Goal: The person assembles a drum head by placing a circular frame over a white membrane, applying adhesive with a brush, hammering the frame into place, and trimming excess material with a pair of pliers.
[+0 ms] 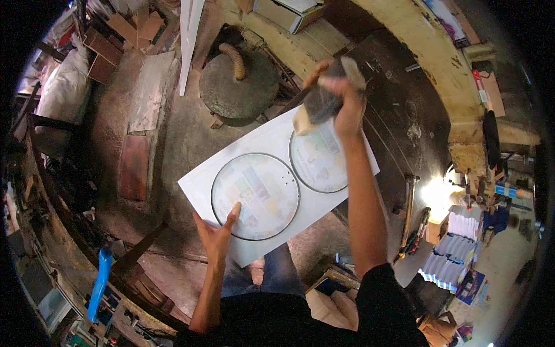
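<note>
A white rectangular sheet (202, 179) lies at a slant in front of me, above my knees. On it are two dark-rimmed circles, a near one (255, 196) and a far one (309, 168), both with faint coloured print. My left hand (217, 234) grips the sheet's near left edge, its thumb on the near circle and its other fingers partly hidden. Over the far circle, my right hand (348, 110) is closed around a dark block (324, 101) with a pale yellow end. Motion blurs this block, so its exact kind is unclear.
Beyond the sheet stands a round dark metal drum (240, 87) with a curved tan hose. A curved yellow metal frame (433, 52) bounds the right side. A hammer (409, 202) and pliers (419, 231) lie near a bright lamp (437, 194) and stacked sheets (454, 248). Cardboard pieces (136, 29) lie far left.
</note>
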Motion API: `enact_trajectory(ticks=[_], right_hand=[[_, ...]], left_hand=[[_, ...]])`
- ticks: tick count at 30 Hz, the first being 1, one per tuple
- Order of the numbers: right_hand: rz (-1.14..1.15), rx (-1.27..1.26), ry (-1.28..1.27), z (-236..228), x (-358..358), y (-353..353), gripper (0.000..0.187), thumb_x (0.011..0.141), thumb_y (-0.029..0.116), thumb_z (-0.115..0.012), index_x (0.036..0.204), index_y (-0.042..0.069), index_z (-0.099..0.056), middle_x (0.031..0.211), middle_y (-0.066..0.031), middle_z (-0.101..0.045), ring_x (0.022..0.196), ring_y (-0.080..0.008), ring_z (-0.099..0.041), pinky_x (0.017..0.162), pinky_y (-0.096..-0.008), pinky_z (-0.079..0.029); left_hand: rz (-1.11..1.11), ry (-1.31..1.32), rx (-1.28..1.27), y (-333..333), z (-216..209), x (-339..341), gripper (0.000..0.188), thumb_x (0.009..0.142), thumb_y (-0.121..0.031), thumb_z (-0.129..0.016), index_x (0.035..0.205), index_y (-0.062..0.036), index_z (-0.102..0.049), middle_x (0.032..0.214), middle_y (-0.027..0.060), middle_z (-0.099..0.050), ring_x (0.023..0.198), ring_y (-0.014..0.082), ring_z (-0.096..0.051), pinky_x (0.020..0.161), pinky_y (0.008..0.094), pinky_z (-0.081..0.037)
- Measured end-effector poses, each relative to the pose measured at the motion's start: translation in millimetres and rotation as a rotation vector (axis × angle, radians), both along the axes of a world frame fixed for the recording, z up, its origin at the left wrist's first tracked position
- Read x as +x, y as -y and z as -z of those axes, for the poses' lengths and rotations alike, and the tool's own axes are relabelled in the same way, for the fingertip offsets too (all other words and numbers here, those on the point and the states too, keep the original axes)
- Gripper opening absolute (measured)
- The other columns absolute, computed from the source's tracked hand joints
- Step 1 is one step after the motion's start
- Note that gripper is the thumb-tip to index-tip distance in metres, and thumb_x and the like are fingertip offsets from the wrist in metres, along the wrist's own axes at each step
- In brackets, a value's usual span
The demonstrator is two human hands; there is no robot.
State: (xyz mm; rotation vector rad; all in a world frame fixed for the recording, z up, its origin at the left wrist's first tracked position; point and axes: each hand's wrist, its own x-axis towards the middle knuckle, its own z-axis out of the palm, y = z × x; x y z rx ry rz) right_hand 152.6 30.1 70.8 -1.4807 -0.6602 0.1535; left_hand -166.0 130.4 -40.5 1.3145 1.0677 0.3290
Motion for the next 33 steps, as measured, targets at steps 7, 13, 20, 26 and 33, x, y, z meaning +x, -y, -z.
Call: enact_trajectory(ticks=[7, 13, 20, 26, 33], right_hand=[[-0.128, 0.076, 0.270, -83, -19, 37, 0.041, 0.084, 0.039, -0.054, 0.098, 0.000, -0.058, 0.093, -0.0139, -0.060, 0.090, -0.0247, -0.060, 0.083, -0.0383, -0.048], [0.059, -0.180, 0.374, -19, -39, 19, 0.041, 0.092, 0.038, -0.048, 0.105, 0.001, -0.060, 0.093, -0.0119, -0.062, 0.091, -0.0234, -0.060, 0.087, -0.0375, -0.047], [0.069, 0.107, -0.344, 16, -1, 60, 0.044, 0.095, 0.039, -0.051, 0.110, -0.001, -0.063, 0.106, -0.0101, -0.065, 0.102, -0.0216, -0.062, 0.097, -0.0366, -0.045], [0.513, -0.202, -0.176, -56, -56, 153, 0.030, 0.084, 0.014, -0.064, 0.110, 0.004, -0.057, 0.102, -0.0082, -0.062, 0.098, -0.0187, -0.059, 0.092, -0.0327, -0.045], [0.578, -0.263, -0.014, -18, -82, 214, 0.043, 0.070, 0.008, -0.075, 0.110, 0.007, -0.059, 0.097, -0.0061, -0.065, 0.094, -0.0178, -0.061, 0.088, -0.0354, -0.049]], left_hand=[[-0.021, 0.024, 0.008, 0, -8, -1, 0.087, 0.074, -0.020, -0.087, 0.136, 0.0071, -0.033, 0.128, 0.0247, -0.051, 0.115, 0.0295, -0.055, 0.100, 0.0404, -0.045], [-0.003, -0.023, 0.073, -2, -8, 11, 0.087, 0.073, -0.020, -0.088, 0.135, 0.0080, -0.035, 0.127, 0.0245, -0.052, 0.115, 0.0293, -0.055, 0.099, 0.0399, -0.046], [0.065, 0.017, 0.064, -20, 19, 1, 0.086, 0.071, -0.015, -0.089, 0.134, 0.0058, -0.035, 0.125, 0.0241, -0.055, 0.114, 0.0279, -0.058, 0.097, 0.0401, -0.049], [0.425, -0.172, 0.054, -111, -20, 65, 0.092, 0.068, -0.021, -0.091, 0.138, 0.0023, -0.034, 0.122, 0.0267, -0.058, 0.104, 0.0309, -0.065, 0.082, 0.0401, -0.059], [0.846, -0.084, 0.241, -189, 14, 198, 0.119, 0.059, -0.031, -0.096, 0.147, 0.0054, -0.025, 0.137, 0.0244, -0.051, 0.126, 0.0315, -0.051, 0.109, 0.0408, -0.041]])
